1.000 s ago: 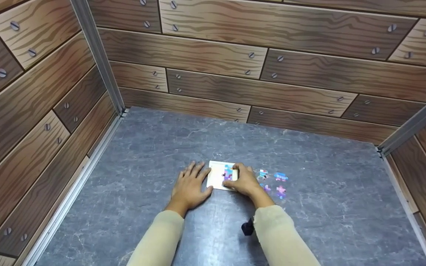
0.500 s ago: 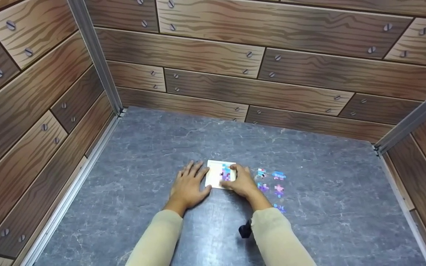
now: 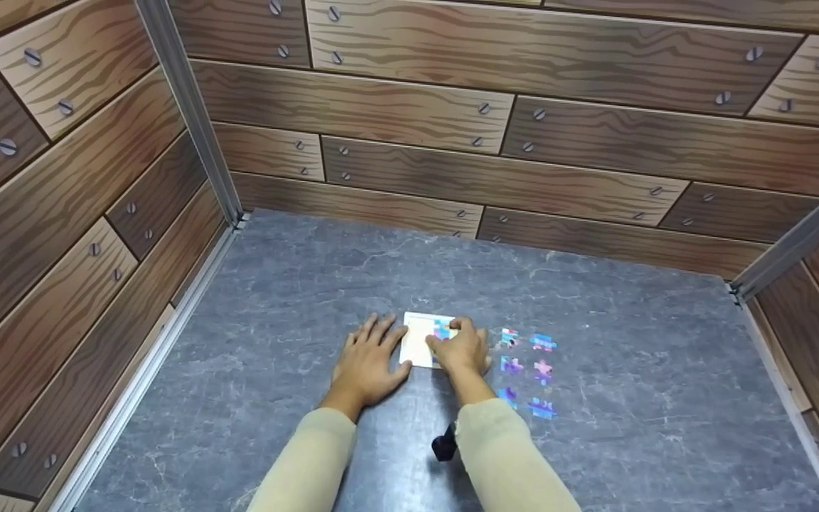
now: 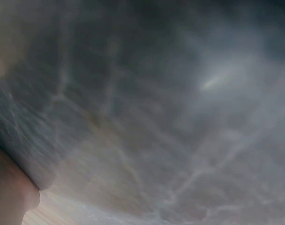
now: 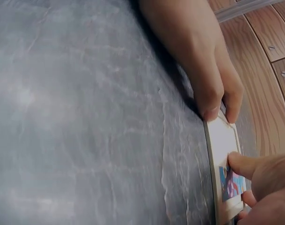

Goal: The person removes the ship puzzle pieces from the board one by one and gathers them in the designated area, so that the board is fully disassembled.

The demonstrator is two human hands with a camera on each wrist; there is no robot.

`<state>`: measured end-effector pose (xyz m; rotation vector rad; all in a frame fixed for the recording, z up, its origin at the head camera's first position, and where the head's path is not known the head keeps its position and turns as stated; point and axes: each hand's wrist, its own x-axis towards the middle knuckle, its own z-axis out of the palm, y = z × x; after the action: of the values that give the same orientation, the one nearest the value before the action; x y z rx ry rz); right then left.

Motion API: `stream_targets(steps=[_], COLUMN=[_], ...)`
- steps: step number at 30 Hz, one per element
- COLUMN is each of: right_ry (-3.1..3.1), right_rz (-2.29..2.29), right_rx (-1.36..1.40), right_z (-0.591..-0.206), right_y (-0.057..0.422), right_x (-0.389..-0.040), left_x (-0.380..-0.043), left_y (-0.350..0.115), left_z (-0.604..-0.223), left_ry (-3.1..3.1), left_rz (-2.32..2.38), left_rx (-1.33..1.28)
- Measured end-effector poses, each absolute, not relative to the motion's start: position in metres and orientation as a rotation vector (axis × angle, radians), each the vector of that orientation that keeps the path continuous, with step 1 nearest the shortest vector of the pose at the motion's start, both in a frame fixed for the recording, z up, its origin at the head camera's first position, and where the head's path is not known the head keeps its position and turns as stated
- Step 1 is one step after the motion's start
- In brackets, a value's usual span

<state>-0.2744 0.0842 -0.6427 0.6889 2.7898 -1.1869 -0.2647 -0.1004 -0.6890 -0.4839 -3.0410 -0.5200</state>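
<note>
A small cream puzzle tray (image 3: 418, 343) lies on the grey tabletop, with joined colourful jigsaw pieces (image 5: 230, 183) in its right part. My left hand (image 3: 367, 361) rests flat, fingers spread, its thumb and index fingertips at the tray's left edge. In the right wrist view those fingertips touch the tray's rim. My right hand (image 3: 463, 350) bends over the tray's right side. Its thumb and fingers pinch at the jigsaw pieces from two sides, and the hand covers much of them in the head view. The left wrist view shows mostly blurred tabletop.
Right of the tray, several loose jigsaw pieces (image 3: 542, 368) lie in two columns on the tabletop (image 3: 637, 384). A small black device (image 3: 443, 446) sits by the right cuff. Wood-patterned walls (image 3: 409, 156) with metal corner posts (image 3: 189, 107) enclose the table.
My right hand has turned and its wrist has swung left, uncovering more loose pieces. Its thumb has moved up across the tray. The left hand keeps its place at the tray's edge.
</note>
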Motion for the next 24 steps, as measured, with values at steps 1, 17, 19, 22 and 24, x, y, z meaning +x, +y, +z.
stream_targets(steps=[1,17,19,22,24], right_ry=[2.787,2.83,2.839,2.828,2.808], right_rz=[-1.198,-1.291,-1.298,-1.285,-1.271], right_rx=[0.703,0.723,0.72,0.73,0.745], right_z=[-0.6427,-0.6484,-0.6489,-0.6487,-0.6479], right_y=[0.0839,0.0828,0.0831,0.0837,0.0844], right_x=[-0.2742,-0.2721,-0.2722,-0.2727,-0.2734], left_x=[-0.2646,-0.2624,-0.2624,-0.2622,-0.2622], left_y=[-0.0999,-0.0999,-0.0997,-0.0989,-0.098], left_z=[-0.6896,-0.6874,-0.6868,-0.6858,-0.6852], left_ry=[-3.04,-3.009,-3.021,-3.042,-3.061], left_rz=[-0.516,-0.515,-0.499,-0.488,-0.481], left_rx=[-0.482,-0.488,-0.482,-0.479,-0.478])
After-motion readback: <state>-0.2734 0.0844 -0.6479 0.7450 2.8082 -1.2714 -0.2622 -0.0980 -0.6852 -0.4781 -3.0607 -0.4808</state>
